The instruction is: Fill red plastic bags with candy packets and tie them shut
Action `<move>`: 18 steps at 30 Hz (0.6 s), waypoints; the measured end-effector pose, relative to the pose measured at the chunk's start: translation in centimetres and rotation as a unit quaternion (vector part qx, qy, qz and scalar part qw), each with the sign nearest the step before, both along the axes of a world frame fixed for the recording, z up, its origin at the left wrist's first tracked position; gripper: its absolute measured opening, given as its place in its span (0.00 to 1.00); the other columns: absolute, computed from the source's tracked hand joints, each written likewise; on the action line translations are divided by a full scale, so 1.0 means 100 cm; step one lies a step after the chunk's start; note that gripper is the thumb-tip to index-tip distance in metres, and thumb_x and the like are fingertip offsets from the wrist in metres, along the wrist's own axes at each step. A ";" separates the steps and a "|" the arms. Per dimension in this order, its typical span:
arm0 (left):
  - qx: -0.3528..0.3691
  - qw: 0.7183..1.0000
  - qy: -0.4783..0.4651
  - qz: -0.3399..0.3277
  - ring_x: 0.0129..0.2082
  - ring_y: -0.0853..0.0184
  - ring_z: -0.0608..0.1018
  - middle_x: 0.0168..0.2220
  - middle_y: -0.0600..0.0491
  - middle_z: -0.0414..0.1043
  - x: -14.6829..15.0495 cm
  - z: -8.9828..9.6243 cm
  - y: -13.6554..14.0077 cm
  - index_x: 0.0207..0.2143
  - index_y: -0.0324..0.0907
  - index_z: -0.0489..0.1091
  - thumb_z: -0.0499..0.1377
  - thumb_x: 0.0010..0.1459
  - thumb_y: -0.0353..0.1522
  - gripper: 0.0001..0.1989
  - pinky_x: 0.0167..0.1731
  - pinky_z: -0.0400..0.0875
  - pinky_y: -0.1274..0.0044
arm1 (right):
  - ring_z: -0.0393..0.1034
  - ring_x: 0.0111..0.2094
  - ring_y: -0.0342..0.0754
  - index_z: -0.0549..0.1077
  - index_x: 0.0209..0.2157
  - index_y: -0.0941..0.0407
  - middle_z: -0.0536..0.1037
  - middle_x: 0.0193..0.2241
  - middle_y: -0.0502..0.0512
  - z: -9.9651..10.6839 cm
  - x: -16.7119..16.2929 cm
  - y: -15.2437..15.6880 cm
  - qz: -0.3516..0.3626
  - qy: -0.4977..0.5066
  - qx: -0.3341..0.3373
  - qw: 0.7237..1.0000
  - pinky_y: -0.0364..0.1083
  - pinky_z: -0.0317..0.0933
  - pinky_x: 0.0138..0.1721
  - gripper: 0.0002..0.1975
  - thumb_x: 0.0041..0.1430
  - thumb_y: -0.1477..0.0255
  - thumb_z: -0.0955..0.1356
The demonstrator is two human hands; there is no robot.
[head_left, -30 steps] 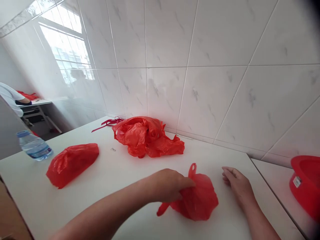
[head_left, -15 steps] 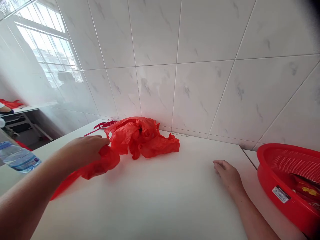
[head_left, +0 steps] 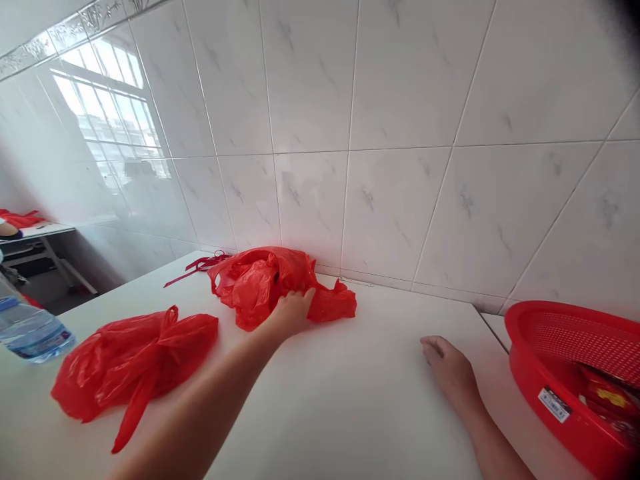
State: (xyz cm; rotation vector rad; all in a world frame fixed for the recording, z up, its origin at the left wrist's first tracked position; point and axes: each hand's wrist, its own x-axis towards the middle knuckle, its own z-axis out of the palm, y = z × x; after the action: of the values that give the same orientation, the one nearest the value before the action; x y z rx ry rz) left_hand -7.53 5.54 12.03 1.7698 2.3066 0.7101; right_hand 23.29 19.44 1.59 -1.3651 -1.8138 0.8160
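Note:
My left hand (head_left: 294, 312) reaches to the heap of crumpled red plastic bags (head_left: 265, 277) by the wall, its fingers bent and closed on the red plastic at the front. The fingertips are partly hidden. A knotted red plastic bag (head_left: 135, 360), with something bulky inside, lies on the white table (head_left: 340, 400) beside my left forearm. My right hand (head_left: 450, 367) rests on the table at the right, fingers loosely curled in and nothing seen in them. It is nearest the red plastic basket (head_left: 543, 373).
Red packets (head_left: 607, 393) lie in the basket. Dark red ribbons (head_left: 200, 263) lie at the table's back left, and a clear water bottle (head_left: 33, 330) at the left edge. A tiled wall (head_left: 395, 200) bounds the back. Part of another person's arm (head_left: 10, 230) shows at the far left.
My left hand has left the knotted bag, now lying on the table at left, and moved right to the heap. My right hand stays resting. The view has tilted up slightly.

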 end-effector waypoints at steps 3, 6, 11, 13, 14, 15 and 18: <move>0.020 0.999 -0.044 0.008 0.42 0.51 0.75 0.37 0.43 0.74 0.028 -0.019 0.013 0.52 0.39 0.64 0.57 0.48 0.26 0.26 0.44 0.65 0.63 | 0.69 0.34 0.51 0.73 0.38 0.49 0.76 0.34 0.50 0.006 -0.018 -0.020 0.039 -0.014 0.020 0.999 0.48 0.60 0.35 0.13 0.53 0.61 0.64; 0.048 0.993 -0.108 -0.025 0.37 0.59 0.76 0.36 0.48 0.73 0.071 -0.028 0.013 0.53 0.42 0.61 0.54 0.54 0.31 0.22 0.36 0.69 0.71 | 0.69 0.34 0.50 0.65 0.54 0.45 0.74 0.40 0.49 0.015 -0.047 -0.051 0.128 0.037 0.006 0.991 0.47 0.62 0.34 0.33 0.44 0.63 0.72; 0.089 0.969 -0.194 -0.126 0.48 0.62 0.73 0.50 0.48 0.67 0.111 -0.034 0.009 0.58 0.48 0.55 0.58 0.55 0.40 0.29 0.42 0.70 0.74 | 0.69 0.37 0.49 0.71 0.43 0.50 0.75 0.40 0.50 0.023 -0.069 -0.071 0.184 0.217 -0.052 0.957 0.44 0.63 0.35 0.14 0.54 0.63 0.67; 0.105 0.973 -0.170 -0.115 0.57 0.60 0.65 0.59 0.44 0.58 0.103 -0.040 0.013 0.60 0.45 0.53 0.55 0.58 0.41 0.29 0.52 0.64 0.70 | 0.68 0.32 0.48 0.72 0.33 0.53 0.75 0.31 0.50 0.022 -0.062 -0.060 0.166 0.254 -0.104 0.947 0.43 0.62 0.32 0.09 0.56 0.62 0.66; 0.098 0.979 -0.151 -0.098 0.60 0.58 0.61 0.62 0.43 0.55 0.095 -0.044 0.016 0.60 0.43 0.54 0.53 0.59 0.41 0.29 0.55 0.61 0.68 | 0.68 0.31 0.48 0.72 0.31 0.54 0.75 0.29 0.50 0.020 -0.057 -0.054 0.157 0.282 -0.133 0.937 0.43 0.62 0.31 0.09 0.55 0.62 0.67; 0.080 0.985 -0.134 -0.080 0.61 0.56 0.59 0.63 0.42 0.53 0.085 -0.048 0.019 0.60 0.42 0.55 0.54 0.58 0.41 0.29 0.57 0.58 0.66 | 0.68 0.31 0.48 0.72 0.31 0.54 0.75 0.29 0.50 0.018 -0.052 -0.046 0.147 0.314 -0.156 0.925 0.43 0.62 0.30 0.10 0.54 0.62 0.68; 0.035 0.993 -0.111 -0.030 0.62 0.52 0.58 0.62 0.41 0.56 0.053 -0.061 0.025 0.56 0.41 0.62 0.59 0.51 0.36 0.28 0.58 0.55 0.62 | 0.68 0.31 0.48 0.73 0.33 0.54 0.75 0.31 0.51 0.013 -0.036 -0.027 0.108 0.393 -0.193 0.893 0.42 0.62 0.28 0.11 0.50 0.62 0.69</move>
State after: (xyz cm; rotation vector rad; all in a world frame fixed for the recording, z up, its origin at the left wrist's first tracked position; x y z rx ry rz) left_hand -2.24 8.01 5.97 1.6846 2.0997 0.9369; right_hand 19.64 16.70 2.91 -0.8393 -1.1900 1.6358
